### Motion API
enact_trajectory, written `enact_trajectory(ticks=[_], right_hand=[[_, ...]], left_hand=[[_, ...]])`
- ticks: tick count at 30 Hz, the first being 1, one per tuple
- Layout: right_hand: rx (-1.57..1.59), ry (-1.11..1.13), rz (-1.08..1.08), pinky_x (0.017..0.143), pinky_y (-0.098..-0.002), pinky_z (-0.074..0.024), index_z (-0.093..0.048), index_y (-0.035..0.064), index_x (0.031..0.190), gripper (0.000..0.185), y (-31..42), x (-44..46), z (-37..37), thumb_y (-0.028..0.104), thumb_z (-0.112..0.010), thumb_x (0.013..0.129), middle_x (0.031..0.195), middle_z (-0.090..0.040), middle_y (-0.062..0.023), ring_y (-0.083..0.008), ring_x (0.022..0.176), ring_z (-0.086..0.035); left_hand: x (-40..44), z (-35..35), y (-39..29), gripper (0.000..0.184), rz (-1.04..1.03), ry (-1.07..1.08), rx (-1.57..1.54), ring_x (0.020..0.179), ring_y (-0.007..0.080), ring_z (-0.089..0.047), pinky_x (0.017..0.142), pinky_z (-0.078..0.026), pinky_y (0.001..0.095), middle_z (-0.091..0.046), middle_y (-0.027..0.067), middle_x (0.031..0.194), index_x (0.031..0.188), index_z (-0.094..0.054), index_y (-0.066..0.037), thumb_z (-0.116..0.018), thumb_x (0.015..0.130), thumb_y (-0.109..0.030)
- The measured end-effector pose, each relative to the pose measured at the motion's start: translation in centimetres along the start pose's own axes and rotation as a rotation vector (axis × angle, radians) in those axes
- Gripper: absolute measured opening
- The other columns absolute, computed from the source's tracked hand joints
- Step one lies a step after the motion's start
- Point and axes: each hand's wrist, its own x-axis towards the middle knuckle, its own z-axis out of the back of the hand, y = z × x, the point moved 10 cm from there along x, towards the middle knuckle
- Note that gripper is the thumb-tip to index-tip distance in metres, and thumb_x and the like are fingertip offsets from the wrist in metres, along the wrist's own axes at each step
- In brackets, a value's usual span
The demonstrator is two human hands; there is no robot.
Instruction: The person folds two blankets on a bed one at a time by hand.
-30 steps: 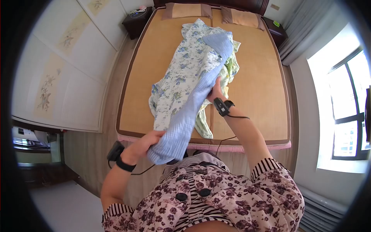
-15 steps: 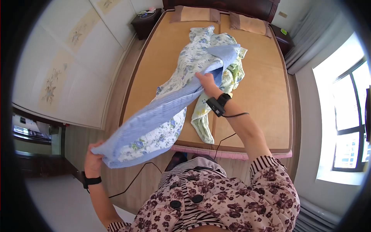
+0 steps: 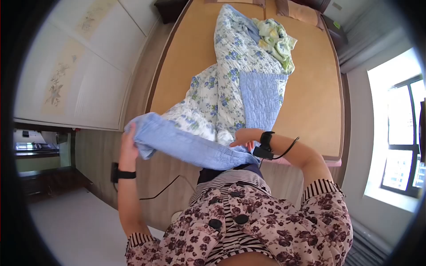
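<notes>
A quilt (image 3: 228, 84) with blue flowers on white and a plain light-blue border stretches down the bed and over its front edge. My left hand (image 3: 129, 144) is closed on the blue border at the quilt's left corner, off the side of the bed. Close to my waist, my right hand (image 3: 245, 138) grips the same border farther right; some of its fingers are hidden by the fabric. A blue border section lies folded back on top of the quilt. Beyond it, a crumpled green-and-yellow floral cloth (image 3: 276, 41) pokes out at the upper right.
The bed carries a tan mat (image 3: 315, 97) with a dark edge, and a pillow (image 3: 301, 13) at its head. White wardrobe doors (image 3: 84, 71) stand to the left, a window (image 3: 401, 137) to the right. A black cable (image 3: 162, 193) hangs near my left wrist.
Both hands have drawn the quilt's border toward my body; my right hand came down and nearer, my left rose slightly. The quilt now spreads over the green cloth's lower part.
</notes>
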Motion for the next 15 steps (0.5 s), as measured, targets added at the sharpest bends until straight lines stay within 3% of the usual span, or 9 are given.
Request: enact_trajectory(ticks=[1, 4, 7, 8, 11, 14, 15], right_hand=[[0.02, -0.048, -0.022, 0.045, -0.033, -0.0531, -0.058, -0.0082, 0.084, 0.055, -1.6, 1.7, 0.8, 0.046, -0.052, 0.082, 0.066, -0.062, -0.0145, -0.0232, 0.056, -0.064], [0.255, -0.288, 0.084, 0.044, -0.0319, -0.0523, -0.06, -0.0079, 0.079, 0.047, -4.9, 5.0, 4.2, 0.039, -0.054, 0.081, 0.063, -0.062, -0.0146, -0.0237, 0.055, -0.064], [0.452, -0.487, 0.008, 0.046, -0.0325, -0.0531, -0.062, -0.0025, 0.082, 0.032, -9.9, 6.3, 9.1, 0.029, -0.055, 0.079, 0.066, -0.062, -0.0133, -0.0225, 0.054, -0.063], [0.517, -0.519, -0.051, 0.048, -0.0334, -0.054, -0.062, -0.0018, 0.086, 0.03, -12.0, 7.0, 10.6, 0.027, -0.057, 0.077, 0.069, -0.062, -0.0133, -0.0215, 0.056, -0.062], [0.53, -0.723, -0.028, 0.048, -0.0325, -0.054, -0.063, 0.0017, 0.088, 0.025, -16.1, 10.5, 14.5, 0.021, -0.059, 0.074, 0.075, -0.063, -0.0129, -0.0208, 0.06, -0.063], [0.703, -0.838, -0.108, 0.049, -0.0319, -0.0535, -0.063, 0.0034, 0.093, 0.025, -17.0, 7.1, 17.3, 0.018, -0.058, 0.072, 0.08, -0.063, -0.0122, -0.0207, 0.066, -0.063], [0.622, -0.879, -0.093, 0.057, -0.0343, -0.0524, -0.063, 0.0025, 0.092, 0.025, -16.9, 6.8, 18.7, 0.017, -0.056, 0.072, 0.084, -0.063, -0.0148, -0.025, 0.073, -0.062]], left_hand=[[0.7, -2.3, 1.1, 0.038, -0.002, 0.102, 0.049, 0.097, 0.0184, -0.057, 0.086, -0.044, 0.0337, -0.058, 0.0096, 0.108, 0.112, -0.051, 0.002, -0.061, 0.081, -0.018], [-0.5, -9.8, 1.8, 0.05, -0.082, 0.324, 0.459, 0.098, 0.019, -0.057, 0.086, -0.044, 0.0336, -0.058, 0.0101, 0.109, 0.112, -0.049, 0.003, -0.07, 0.072, -0.017], [-0.9, -13.0, 0.9, 0.062, -0.403, 0.334, 1.05, 0.097, 0.0244, -0.057, 0.084, -0.044, 0.0345, -0.059, 0.0142, 0.106, 0.111, -0.048, 0.004, -0.077, 0.061, -0.017], [-1.9, -14.3, -0.1, 0.058, -0.351, 0.218, 1.298, 0.094, 0.0339, -0.056, 0.08, -0.043, 0.0384, -0.058, 0.0208, 0.098, 0.107, -0.046, 0.004, -0.074, 0.061, -0.015], [-1.0, -12.1, 0.8, 0.045, -0.373, 0.099, 1.371, 0.093, 0.0409, -0.052, 0.078, -0.042, 0.0421, -0.055, 0.0259, 0.095, 0.101, -0.043, 0.003, -0.067, 0.067, -0.013], [-2.6, -13.4, -1.8, 0.043, -0.421, -0.007, 1.414, 0.095, 0.0414, -0.05, 0.082, -0.041, 0.0426, -0.053, 0.0268, 0.099, 0.106, -0.04, 0.005, -0.059, 0.069, -0.004], [-2.7, -13.3, -2.1, 0.038, -0.404, -0.007, 1.409, 0.094, 0.042, -0.049, 0.081, -0.04, 0.0429, -0.052, 0.0269, 0.098, 0.103, -0.041, 0.005, -0.058, 0.07, -0.005]])
